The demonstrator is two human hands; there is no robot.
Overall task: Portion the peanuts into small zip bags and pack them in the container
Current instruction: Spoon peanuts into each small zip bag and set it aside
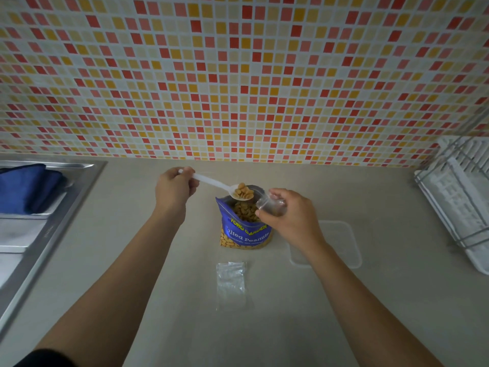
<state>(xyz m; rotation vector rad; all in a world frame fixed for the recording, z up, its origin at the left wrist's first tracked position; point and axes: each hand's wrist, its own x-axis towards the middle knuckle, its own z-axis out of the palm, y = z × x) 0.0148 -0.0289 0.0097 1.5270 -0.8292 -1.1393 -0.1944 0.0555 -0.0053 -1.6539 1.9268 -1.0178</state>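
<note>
A blue bag of salted peanuts (244, 229) stands open in the middle of the counter. My left hand (174, 189) grips the handle of a white plastic spoon (211, 182), whose bowl is heaped with peanuts just above the bag's mouth. My right hand (287, 213) holds a small clear zip bag (270, 205) open beside the spoon's bowl; a few peanuts show inside it. Flat on the counter in front of the peanut bag lies an empty clear zip bag (230, 284). A clear rectangular container (341, 242) sits to the right, partly behind my right wrist.
A steel sink (50, 221) with a blue cloth (26, 186) lies at the left. A white dish rack (460, 200) stands at the right edge. The tiled wall (238, 75) rises behind the beige counter (238, 327).
</note>
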